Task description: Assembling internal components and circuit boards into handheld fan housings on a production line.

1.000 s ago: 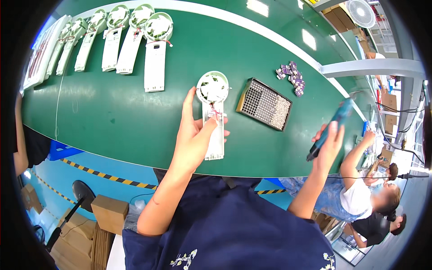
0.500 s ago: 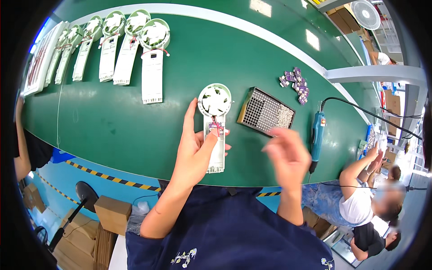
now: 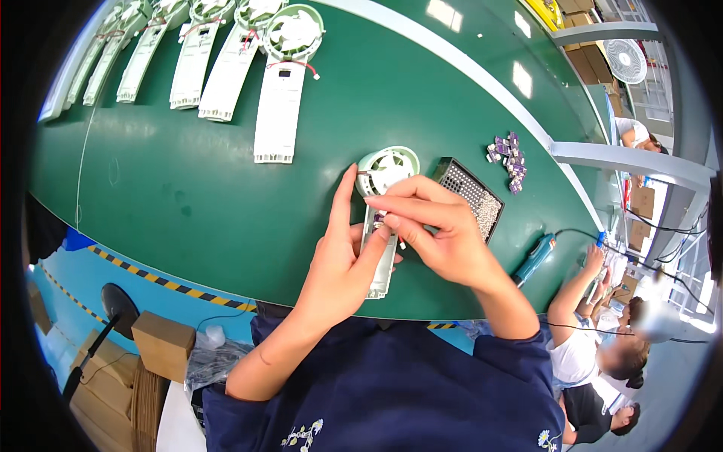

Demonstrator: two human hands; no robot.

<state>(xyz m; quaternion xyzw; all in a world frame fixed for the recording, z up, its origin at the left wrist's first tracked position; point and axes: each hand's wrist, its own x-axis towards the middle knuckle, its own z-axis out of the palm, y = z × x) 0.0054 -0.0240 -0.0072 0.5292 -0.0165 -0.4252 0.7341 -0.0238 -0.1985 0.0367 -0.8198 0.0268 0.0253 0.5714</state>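
Holds a pale fan unit (image 3: 384, 265) in the left hand (image 3: 334, 264) near the front edge of the green table (image 3: 188, 233), clamping the handle (image 3: 382, 280) between thumb and fingers. Curls the right hand (image 3: 446, 232) over the handle's upper part, just below the round fan head (image 3: 390, 169) and beside the left thumb; cannot tell whether pinching anything between the fingertips. Has a perforated black tray (image 3: 458, 179) beyond the right hand, a teal screwdriver (image 3: 536, 260) farther right, other fan units (image 3: 279, 113) at upper left.
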